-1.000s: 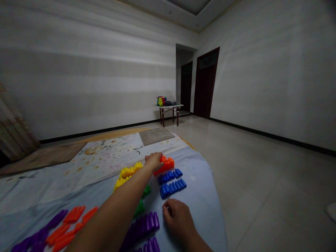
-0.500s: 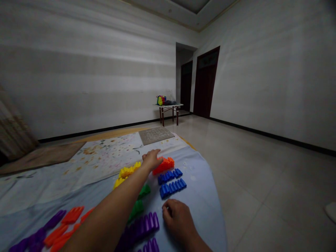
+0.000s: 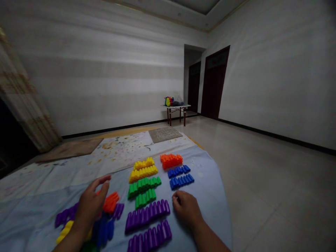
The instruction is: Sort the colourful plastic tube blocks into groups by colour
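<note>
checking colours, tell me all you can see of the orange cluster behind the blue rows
The orange cluster is bright, plastic-looking and ridged on top, its small pieces packed close. It lies on the blue cloth, beyond the blue rows and right of the yellow rows. Neither left hand nor right hand touches it; piece count unclear.

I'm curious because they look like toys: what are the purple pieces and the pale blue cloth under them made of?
Purple pieces: probably glossy moulded plastic, given their smooth, even colour and bright highlights. Pale blue cloth: seems a mostly matt fabric, judging by its soft creases; the fibre is unclear.
</note>
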